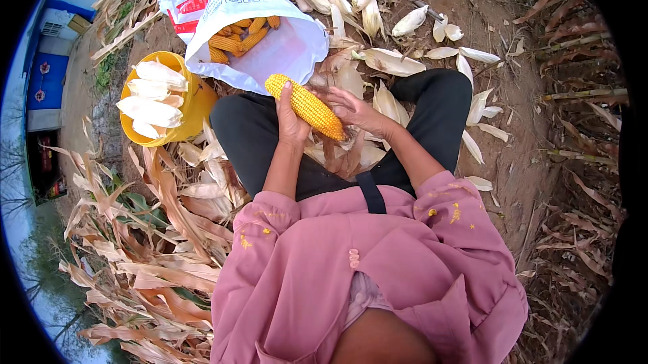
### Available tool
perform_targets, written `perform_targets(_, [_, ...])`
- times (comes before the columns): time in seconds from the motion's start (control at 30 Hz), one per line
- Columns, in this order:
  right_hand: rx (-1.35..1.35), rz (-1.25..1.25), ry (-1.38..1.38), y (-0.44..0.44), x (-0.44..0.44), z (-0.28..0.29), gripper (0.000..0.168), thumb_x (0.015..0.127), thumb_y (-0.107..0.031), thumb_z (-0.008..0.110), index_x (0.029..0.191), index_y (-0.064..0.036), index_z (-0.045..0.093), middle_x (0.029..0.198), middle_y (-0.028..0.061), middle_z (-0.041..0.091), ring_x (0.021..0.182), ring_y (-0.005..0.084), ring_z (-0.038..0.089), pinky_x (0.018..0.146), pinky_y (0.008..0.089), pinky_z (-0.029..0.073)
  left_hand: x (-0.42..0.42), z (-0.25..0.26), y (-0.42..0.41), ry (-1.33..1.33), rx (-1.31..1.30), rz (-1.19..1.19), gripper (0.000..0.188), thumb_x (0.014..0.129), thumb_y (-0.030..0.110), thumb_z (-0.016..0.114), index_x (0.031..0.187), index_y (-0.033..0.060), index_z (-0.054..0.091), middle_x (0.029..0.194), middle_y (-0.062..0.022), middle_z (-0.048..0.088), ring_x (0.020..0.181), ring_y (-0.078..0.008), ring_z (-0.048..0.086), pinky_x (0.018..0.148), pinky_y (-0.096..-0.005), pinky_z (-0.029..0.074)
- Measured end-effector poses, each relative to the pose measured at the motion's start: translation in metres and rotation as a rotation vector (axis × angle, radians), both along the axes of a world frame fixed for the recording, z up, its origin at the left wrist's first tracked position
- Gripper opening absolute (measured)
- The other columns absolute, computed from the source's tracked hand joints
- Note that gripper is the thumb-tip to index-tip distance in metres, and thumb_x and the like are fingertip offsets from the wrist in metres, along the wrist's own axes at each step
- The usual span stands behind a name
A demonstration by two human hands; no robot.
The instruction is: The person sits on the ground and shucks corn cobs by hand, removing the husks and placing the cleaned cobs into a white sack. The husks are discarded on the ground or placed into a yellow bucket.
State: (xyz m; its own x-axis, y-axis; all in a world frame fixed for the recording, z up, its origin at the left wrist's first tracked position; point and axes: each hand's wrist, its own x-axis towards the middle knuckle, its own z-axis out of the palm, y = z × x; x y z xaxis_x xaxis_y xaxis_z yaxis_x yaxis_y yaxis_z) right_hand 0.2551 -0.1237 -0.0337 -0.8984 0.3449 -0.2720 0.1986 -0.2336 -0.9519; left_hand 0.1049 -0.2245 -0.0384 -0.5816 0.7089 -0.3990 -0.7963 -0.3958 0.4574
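Observation:
A husked yellow corn cob (307, 107) lies aslant between my hands, its kernels bare. My left hand (292, 118) is wrapped around its side, thumb on top. Along the other side, my right hand (358, 109) has its fingers stretched out close to the cob; whether they touch it is hard to see. Just beyond my knees a white woven sack (298, 55) lies with its mouth towards me, and several husked cobs (238, 40) rest inside it. Loose dry husks (354, 154) cover the ground between my legs.
To the left stands a yellow bucket (195, 111) with unshucked pale ears (152, 106) in it. Dry corn stalks and leaves (147, 283) are heaped at the left. Husks (395, 62) are scattered over bare soil (526, 161). Cut stalks (582, 93) line the right side.

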Motion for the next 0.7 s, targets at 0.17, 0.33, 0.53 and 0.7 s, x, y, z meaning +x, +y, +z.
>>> perform_targets(0.17, [-0.090,0.257,-0.208,-0.008,0.006,-0.001,0.056,0.086,-0.047,0.055,0.116,0.000,0.049,0.082,0.0029,0.053,0.066,0.0095,0.049,0.057,0.0240,0.040,-0.008,-0.008,-0.006,-0.019,-0.061,0.071,0.045,0.081,0.042,0.063,0.095,0.0012,0.048,0.085,-0.0130,0.052,0.082,-0.0276,0.054,0.080,-0.0404,0.048])
perform_targets(0.33, [-0.171,0.169,-0.159,-0.004,0.011,-0.015,0.044,0.087,-0.042,0.057,0.104,-0.002,0.056,0.067,-0.0025,0.048,0.056,0.0054,0.041,0.049,0.0208,0.033,-0.014,-0.010,-0.012,-0.059,-0.059,0.102,0.050,0.081,0.042,0.062,0.104,0.0021,0.045,0.089,-0.0152,0.051,0.086,-0.0305,0.052,0.086,-0.0432,0.045])
perform_targets(0.53, [0.485,0.219,-0.451,0.020,0.035,-0.056,0.024,0.083,-0.027,0.061,0.092,-0.005,0.063,0.079,0.0061,0.061,0.066,0.0162,0.057,0.056,0.0294,0.043,-0.017,-0.011,-0.013,-0.099,-0.015,0.131,0.050,0.083,0.045,0.058,0.097,-0.0018,0.049,0.086,-0.0143,0.054,0.085,-0.0300,0.054,0.084,-0.0416,0.045])
perform_targets(0.7, [1.034,0.586,-0.934,0.008,0.040,-0.048,0.026,0.079,-0.025,0.061,0.093,-0.003,0.066,0.099,0.0163,0.064,0.091,0.0301,0.063,0.074,0.0402,0.048,-0.016,-0.008,-0.015,-0.058,0.030,0.073,0.058,0.084,0.049,0.053,0.099,-0.0070,0.049,0.093,-0.0173,0.054,0.093,-0.0322,0.053,0.092,-0.0435,0.042])
